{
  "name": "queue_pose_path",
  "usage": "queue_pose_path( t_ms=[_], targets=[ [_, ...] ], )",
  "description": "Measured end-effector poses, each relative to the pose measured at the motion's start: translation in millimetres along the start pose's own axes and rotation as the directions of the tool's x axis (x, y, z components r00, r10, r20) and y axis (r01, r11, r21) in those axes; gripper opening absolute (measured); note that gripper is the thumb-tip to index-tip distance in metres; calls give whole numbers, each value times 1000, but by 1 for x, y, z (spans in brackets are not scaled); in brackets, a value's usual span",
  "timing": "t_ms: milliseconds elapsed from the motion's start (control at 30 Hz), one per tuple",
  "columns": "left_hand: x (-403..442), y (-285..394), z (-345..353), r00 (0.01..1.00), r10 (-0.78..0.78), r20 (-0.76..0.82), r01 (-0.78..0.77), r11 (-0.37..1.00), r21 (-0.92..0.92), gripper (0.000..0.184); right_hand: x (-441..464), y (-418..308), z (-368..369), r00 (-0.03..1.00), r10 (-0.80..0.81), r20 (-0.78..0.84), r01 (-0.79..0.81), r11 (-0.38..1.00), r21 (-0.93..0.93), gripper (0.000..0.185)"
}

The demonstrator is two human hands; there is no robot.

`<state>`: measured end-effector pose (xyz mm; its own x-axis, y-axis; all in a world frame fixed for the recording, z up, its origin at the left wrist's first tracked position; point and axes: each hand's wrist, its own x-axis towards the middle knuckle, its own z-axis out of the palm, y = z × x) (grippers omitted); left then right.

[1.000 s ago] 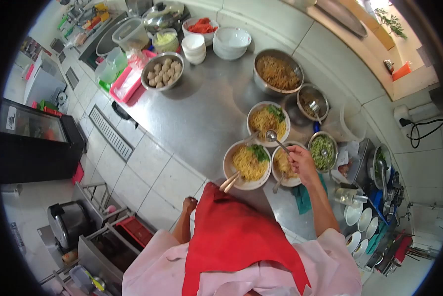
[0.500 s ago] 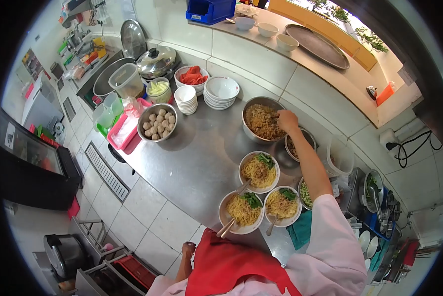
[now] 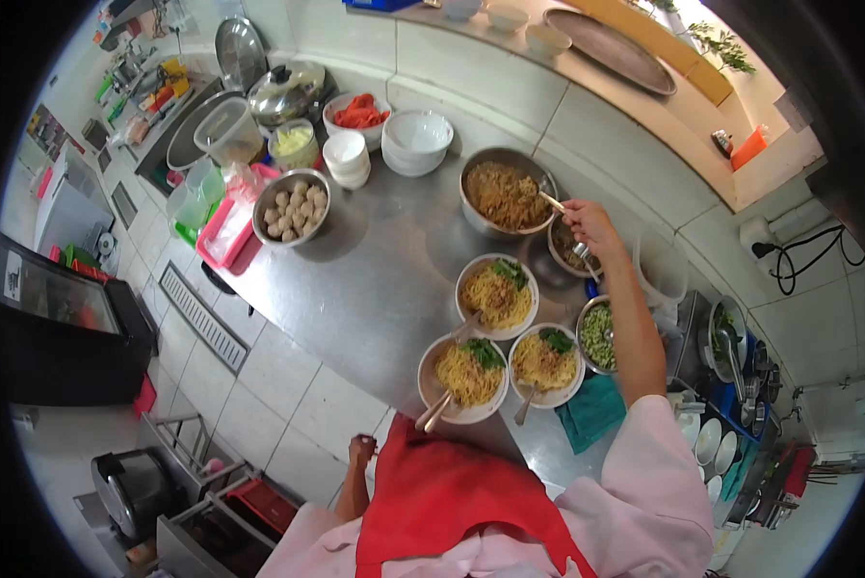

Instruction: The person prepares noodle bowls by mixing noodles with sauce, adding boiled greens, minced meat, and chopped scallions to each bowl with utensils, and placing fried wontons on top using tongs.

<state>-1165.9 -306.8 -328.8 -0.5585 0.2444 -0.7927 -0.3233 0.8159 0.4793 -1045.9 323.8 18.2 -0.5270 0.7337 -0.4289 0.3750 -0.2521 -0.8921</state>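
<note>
My right hand (image 3: pixel 591 229) grips the pale handle of a spoon (image 3: pixel 552 202). The spoon's head reaches into a steel bowl (image 3: pixel 469 214) of brown minced topping (image 3: pixel 502 196), at its right side. Beneath my wrist is a smaller steel bowl of dark food (image 3: pixel 563 252), partly covered by the hand. Closer to me stand three bowls of yellow noodles, the far one (image 3: pixel 495 297), the left one (image 3: pixel 464 376) and the right one (image 3: pixel 546 364), with greens, crumbled topping and utensils in them. My left hand (image 3: pixel 362 450) hangs low beside the red apron, fingers curled, nothing visible in it.
Meatballs fill a steel bowl (image 3: pixel 293 208) at the left, near small stacked cups (image 3: pixel 347 159) and stacked white bowls (image 3: pixel 417 142). Chopped greens (image 3: pixel 598 335) and a teal cloth (image 3: pixel 589 412) lie right of the noodles. A tiled wall (image 3: pixel 485 82) bounds the counter's back.
My right hand has drawn back from over the topping bowl to its right, so the spoon's handle now shows. The whole view has shifted slightly. My left hand stays low.
</note>
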Motion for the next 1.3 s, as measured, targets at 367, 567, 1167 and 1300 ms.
queue_pose_path(
  t_ms=[367,567,1167,1300],
  targets=[
    [9,-33,12,997,71,22,-74,981,178,31,-179,132,77,880,-454,142,472,798,-373,27],
    [89,-120,43,812,455,367,-553,398,732,24,-242,153,119,785,-584,205,514,432,-741,39],
    [38,-36,23,918,352,183,-389,891,236,22,-85,33,-55,714,-677,-179,122,372,-920,22],
    [59,-64,46,811,518,273,-583,752,307,20,-180,139,-74,888,-296,-352,-275,272,-922,18]
  ],
)
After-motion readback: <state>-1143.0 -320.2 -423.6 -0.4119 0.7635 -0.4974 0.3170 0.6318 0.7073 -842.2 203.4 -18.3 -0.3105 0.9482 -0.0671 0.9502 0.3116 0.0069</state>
